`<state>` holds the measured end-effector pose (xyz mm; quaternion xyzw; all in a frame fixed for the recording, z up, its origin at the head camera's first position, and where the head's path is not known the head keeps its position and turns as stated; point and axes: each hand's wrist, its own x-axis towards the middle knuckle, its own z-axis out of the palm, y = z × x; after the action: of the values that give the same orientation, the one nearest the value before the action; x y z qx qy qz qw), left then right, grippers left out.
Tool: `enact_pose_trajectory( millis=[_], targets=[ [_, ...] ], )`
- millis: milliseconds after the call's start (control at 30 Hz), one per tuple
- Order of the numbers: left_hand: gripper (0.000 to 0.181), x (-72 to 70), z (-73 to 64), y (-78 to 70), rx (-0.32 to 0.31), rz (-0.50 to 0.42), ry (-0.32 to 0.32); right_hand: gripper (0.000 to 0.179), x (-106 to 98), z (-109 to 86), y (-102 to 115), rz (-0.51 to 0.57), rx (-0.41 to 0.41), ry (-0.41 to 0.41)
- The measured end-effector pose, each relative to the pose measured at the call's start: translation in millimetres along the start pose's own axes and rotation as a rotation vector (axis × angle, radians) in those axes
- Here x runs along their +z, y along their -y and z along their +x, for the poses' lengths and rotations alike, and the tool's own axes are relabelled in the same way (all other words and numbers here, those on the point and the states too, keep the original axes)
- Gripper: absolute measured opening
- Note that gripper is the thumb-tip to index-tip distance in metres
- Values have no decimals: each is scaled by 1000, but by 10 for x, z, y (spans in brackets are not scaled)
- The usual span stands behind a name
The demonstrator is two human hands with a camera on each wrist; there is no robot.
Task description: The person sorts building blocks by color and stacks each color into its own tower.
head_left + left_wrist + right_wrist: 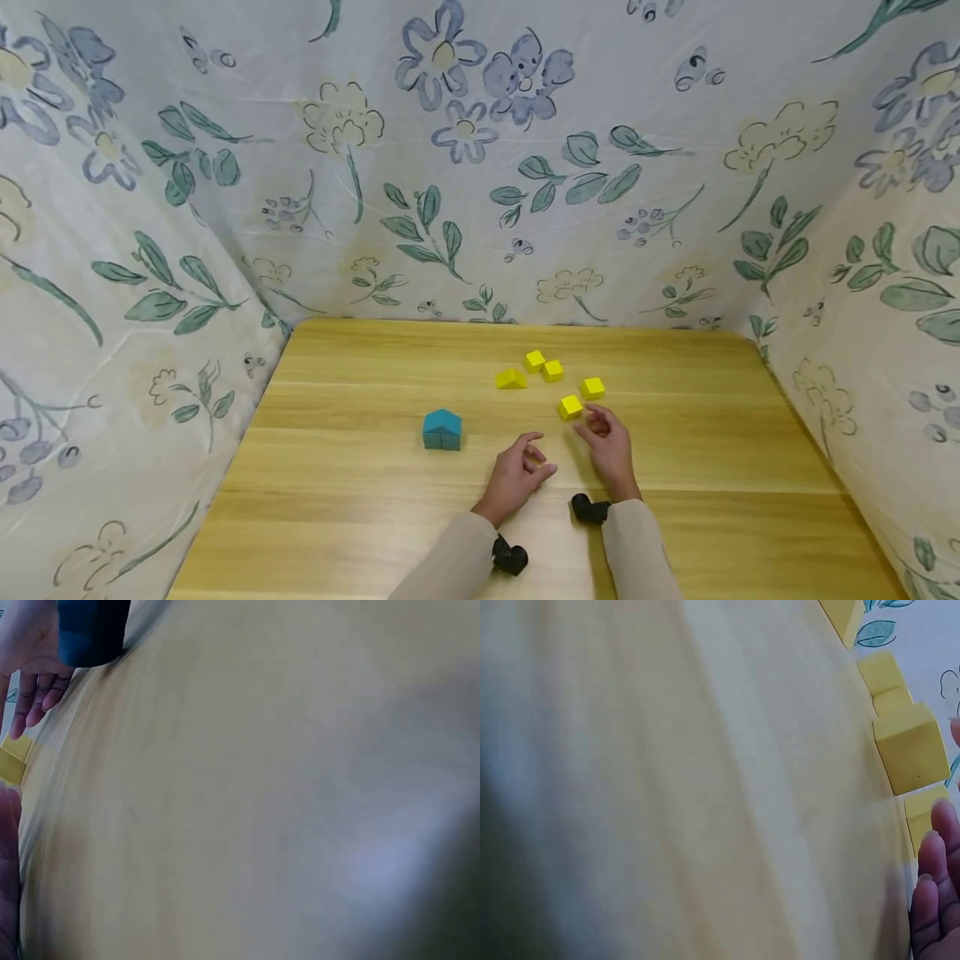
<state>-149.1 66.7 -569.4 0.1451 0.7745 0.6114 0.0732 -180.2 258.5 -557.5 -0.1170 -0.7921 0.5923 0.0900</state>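
Note:
My right hand [609,446] is just in front of the nearest yellow cube [570,407], its thumb and fingers apart with nothing between them. In the right wrist view its fingertips [930,900] appear at the right edge, beside the yellow cubes [911,750]. My left hand [516,477] hovers over the table to the left and nearer to me, fingers loosely bent and holding nothing. Further left stands a small blue block house [442,430], with a triangular block on top of two blocks set side by side.
Behind the nearest cube, several other yellow cubes [552,370] lie scattered. A yellow triangular block [511,379] lies to their left. The wooden table [337,500] is bordered by flowered cloth [450,217] at the back and sides. Black wrist cameras [588,508] stick out beneath both sleeves.

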Motion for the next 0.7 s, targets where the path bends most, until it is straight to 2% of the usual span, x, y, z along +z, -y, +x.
enact_pose_trajectory(
  millis=[133,300,533,633,700],
  targets=[
    [53,56,125,-40,-15,14,13,39,-30,77,-20,-40,-10,19],
    [57,93,281,-85,-28,33,59,38,-39,119,8,-87,-30,65],
    [63,125,492,-187,-10,142,102,37,-42,168,25,-145,-13,99],
    [69,139,553,-233,-40,135,128,37,-56,182,37,-163,-4,109],
    [74,150,593,-246,-77,95,147,38,-66,197,46,-168,-4,114]
  ],
)
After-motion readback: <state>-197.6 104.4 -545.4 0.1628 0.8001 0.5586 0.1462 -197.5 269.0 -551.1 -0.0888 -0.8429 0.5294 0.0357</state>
